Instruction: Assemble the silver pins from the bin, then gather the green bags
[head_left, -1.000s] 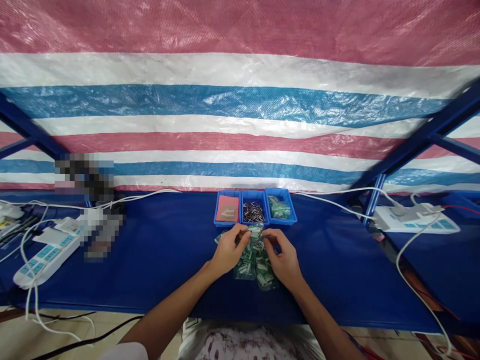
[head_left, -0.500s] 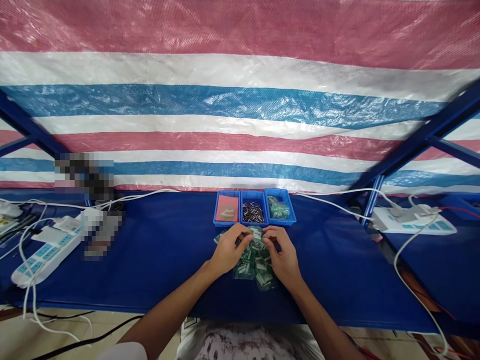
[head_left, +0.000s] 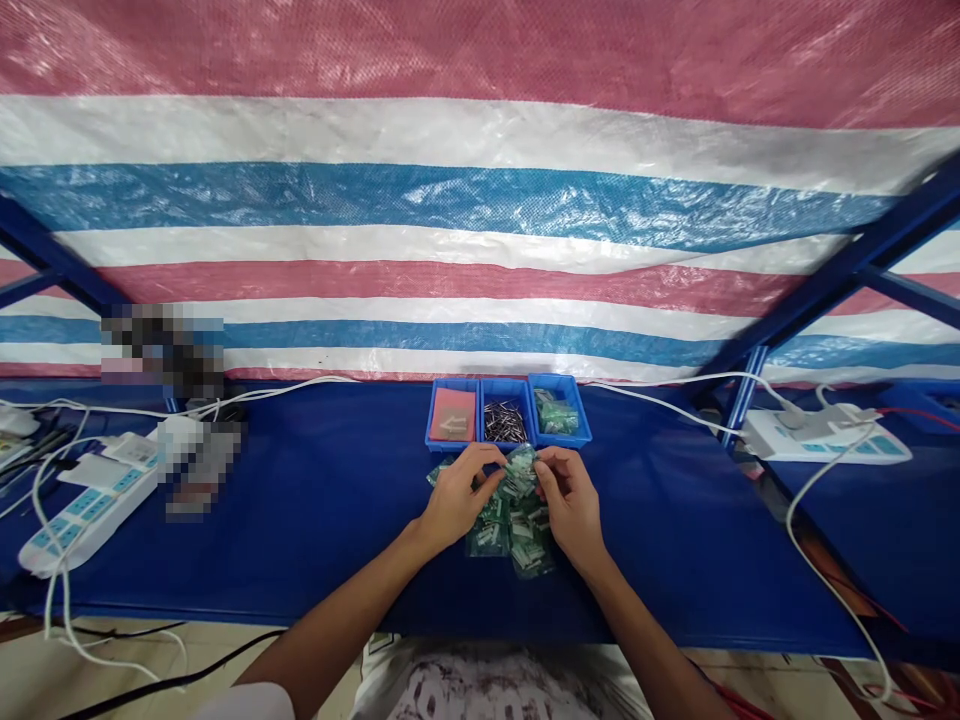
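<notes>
My left hand [head_left: 456, 496] and my right hand [head_left: 568, 500] meet over a heap of small clear bags with green parts [head_left: 517, 535] on the blue table [head_left: 322, 510]. Both pinch one small clear bag [head_left: 519, 466] held up between them, just above the heap. Directly behind the hands stand three small blue bins: the left bin [head_left: 453, 415] holds a pink sheet, the middle bin [head_left: 505, 421] holds dark metal pins, the right bin [head_left: 559, 414] holds green parts in bags.
A white power strip [head_left: 82, 505] with cables lies at the left, and another power strip [head_left: 825, 440] lies at the right. A striped red, white and blue tarp [head_left: 480, 200] hangs behind the table. Blue frame bars [head_left: 825, 285] slant at both sides.
The hands have drawn slightly closer, and the small bag between them has tilted and risen a little above the heap. The view shifted slightly.
</notes>
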